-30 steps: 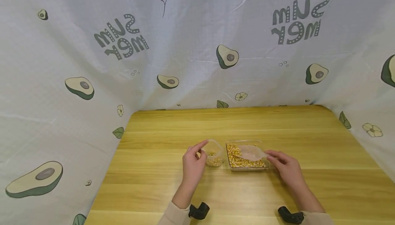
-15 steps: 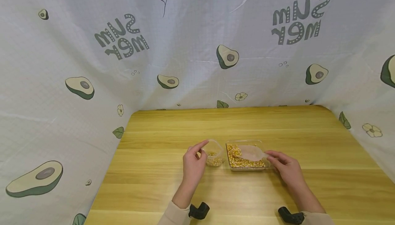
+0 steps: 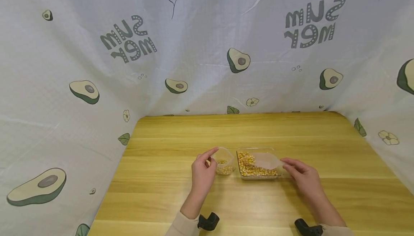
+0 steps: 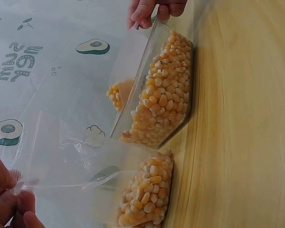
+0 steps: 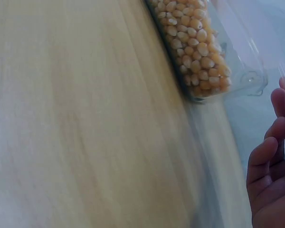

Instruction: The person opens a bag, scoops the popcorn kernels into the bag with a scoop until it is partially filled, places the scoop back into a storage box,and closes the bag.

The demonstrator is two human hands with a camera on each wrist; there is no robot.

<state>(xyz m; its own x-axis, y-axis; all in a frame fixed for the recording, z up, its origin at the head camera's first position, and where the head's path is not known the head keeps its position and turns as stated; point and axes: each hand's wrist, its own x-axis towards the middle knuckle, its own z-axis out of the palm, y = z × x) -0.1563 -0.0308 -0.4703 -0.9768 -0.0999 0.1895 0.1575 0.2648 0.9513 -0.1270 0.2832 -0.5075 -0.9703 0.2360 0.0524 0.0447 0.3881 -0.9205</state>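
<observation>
A clear plastic bag [image 3: 224, 154] stands on the table with corn kernels [image 4: 145, 194] in its bottom. My left hand [image 3: 203, 173] pinches the bag's upper edge between thumb and fingers. Just right of the bag is a rectangular clear container [image 3: 258, 177], holding many more corn kernels [image 5: 194, 47]. My right hand [image 3: 304, 178] grips the handle of a pale translucent scoop [image 3: 266, 161] at the container's right side. The scoop's blade lies over the container, and kernels show at its tip in the left wrist view.
The wood-grain table [image 3: 161, 193] extends around the bag and container. A white curtain [image 3: 200, 49] printed with avocados hangs behind and at both sides. A black wrist mount [image 3: 208, 221] sits at each sleeve.
My right hand has shifted slightly to the right, with the scoop moving along and appearing slightly raised. My left hand and the bag stay in place.
</observation>
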